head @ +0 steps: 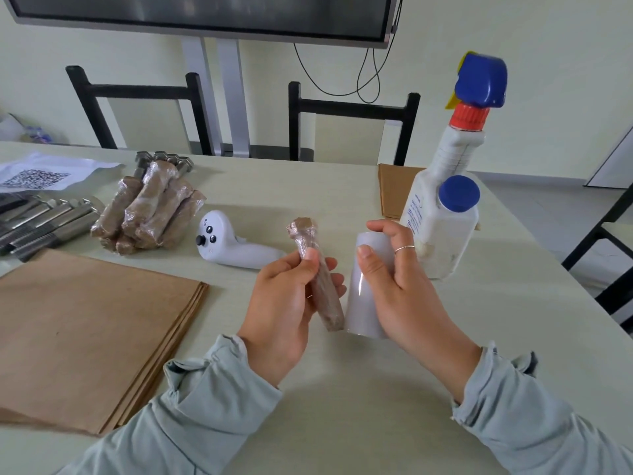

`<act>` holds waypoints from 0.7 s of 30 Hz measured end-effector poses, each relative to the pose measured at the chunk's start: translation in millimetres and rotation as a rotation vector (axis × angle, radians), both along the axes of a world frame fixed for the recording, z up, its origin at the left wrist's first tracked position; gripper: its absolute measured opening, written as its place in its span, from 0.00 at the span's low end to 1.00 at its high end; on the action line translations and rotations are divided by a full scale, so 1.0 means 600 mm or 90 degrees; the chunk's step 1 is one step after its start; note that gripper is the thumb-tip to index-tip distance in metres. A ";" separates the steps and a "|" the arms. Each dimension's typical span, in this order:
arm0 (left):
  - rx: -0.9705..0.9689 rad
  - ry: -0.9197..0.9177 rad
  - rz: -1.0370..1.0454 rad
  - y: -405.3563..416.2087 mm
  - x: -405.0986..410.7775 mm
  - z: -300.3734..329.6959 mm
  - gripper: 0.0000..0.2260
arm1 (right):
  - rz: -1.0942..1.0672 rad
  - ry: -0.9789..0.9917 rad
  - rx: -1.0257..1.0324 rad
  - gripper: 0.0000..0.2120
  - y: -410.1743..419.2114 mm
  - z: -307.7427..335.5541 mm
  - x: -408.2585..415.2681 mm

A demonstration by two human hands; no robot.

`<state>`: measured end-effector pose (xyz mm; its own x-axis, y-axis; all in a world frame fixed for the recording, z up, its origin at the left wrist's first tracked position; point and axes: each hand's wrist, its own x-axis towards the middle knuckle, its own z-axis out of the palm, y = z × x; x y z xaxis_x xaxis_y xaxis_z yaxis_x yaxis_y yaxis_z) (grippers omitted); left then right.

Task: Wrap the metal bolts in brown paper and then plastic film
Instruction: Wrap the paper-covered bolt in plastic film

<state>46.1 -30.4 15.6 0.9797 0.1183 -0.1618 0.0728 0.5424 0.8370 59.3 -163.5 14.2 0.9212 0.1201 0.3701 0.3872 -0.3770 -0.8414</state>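
On the pale table (342,186) the left hand (287,303) pinches a wrapped bolt (322,286) — long axis running near-to-far, head far. Just right of it, the right hand (394,279) grips the film roll (366,299) upright — nearly touching.

Pale table (342,186) fronts two black chairs (352,111), a wall-side screen (205,15) on a grey stand (226,97), cream walls (548,46), and grey floor (534,197)
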 end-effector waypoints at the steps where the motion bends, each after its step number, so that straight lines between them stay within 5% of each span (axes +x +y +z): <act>1: -0.006 0.002 0.001 0.000 0.000 0.000 0.10 | 0.009 -0.001 0.012 0.10 0.001 0.002 -0.001; 12: -0.024 0.031 0.001 -0.005 0.003 0.006 0.11 | 0.052 0.028 0.062 0.09 0.016 0.006 -0.014; 21: -0.091 0.066 -0.043 0.004 0.009 0.007 0.13 | 0.064 -0.079 0.084 0.06 0.021 0.009 -0.029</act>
